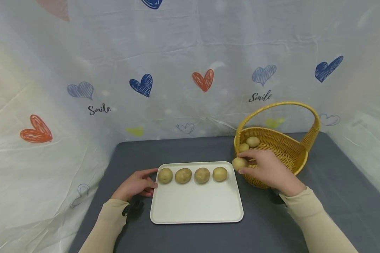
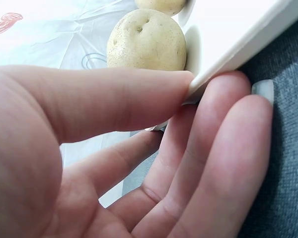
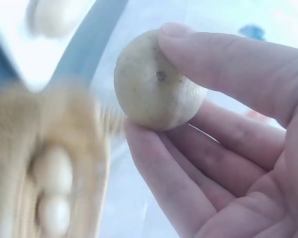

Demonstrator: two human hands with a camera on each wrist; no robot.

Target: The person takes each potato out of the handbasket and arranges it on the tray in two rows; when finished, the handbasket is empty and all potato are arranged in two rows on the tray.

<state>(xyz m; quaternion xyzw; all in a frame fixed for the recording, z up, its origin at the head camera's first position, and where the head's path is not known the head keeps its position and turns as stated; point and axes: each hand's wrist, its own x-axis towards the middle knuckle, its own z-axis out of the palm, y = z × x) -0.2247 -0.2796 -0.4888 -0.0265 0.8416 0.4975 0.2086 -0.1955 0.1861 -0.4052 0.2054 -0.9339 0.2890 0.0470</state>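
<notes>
Your right hand [image 1: 267, 168] covers the near part of the yellow wicker basket [image 1: 280, 140], blurred in the right wrist view; just beyond that hand, two potatoes [image 1: 252, 142] lie inside, the nearer partly covered. Its thumb and fingers, parted around a held potato [image 1: 239, 164], pinch it near the white tray [image 1: 196, 207]. Your left hand [image 1: 138, 184] pinches the tray's edge, with four potatoes [image 1: 202, 175] rowed to its right.
</notes>
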